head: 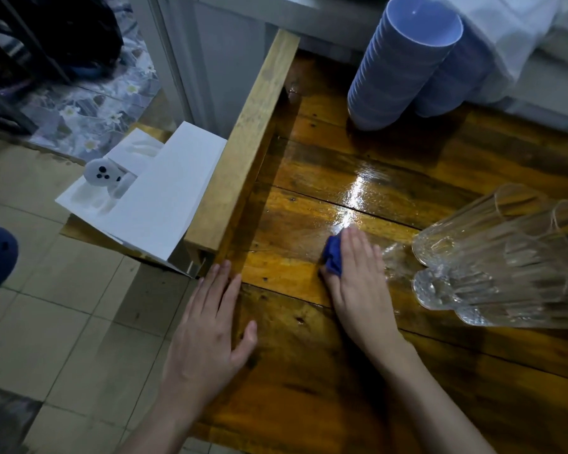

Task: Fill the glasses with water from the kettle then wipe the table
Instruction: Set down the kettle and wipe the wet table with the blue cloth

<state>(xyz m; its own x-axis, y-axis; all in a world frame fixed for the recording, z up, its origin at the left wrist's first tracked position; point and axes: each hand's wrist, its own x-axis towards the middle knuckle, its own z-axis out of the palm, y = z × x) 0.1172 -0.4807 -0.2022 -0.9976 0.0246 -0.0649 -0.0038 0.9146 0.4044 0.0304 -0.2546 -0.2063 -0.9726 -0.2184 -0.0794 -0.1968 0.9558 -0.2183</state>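
My right hand point(358, 283) lies flat on a blue cloth point(333, 257) and presses it onto the wooden table point(309, 371). A wet, shiny streak point(358, 191) runs across the boards just beyond the cloth. Clear ribbed glasses point(492, 260) stand close together right of that hand, almost touching it. My left hand point(210, 332) rests flat on the table's left edge with fingers apart and holds nothing. No kettle is in view.
Two stacks of blue bowls point(404, 67) stand at the far side of the table. A raised wooden rail point(243, 152) runs along the left edge. A white box point(154, 198) with a white controller sits beyond it, over a tiled floor.
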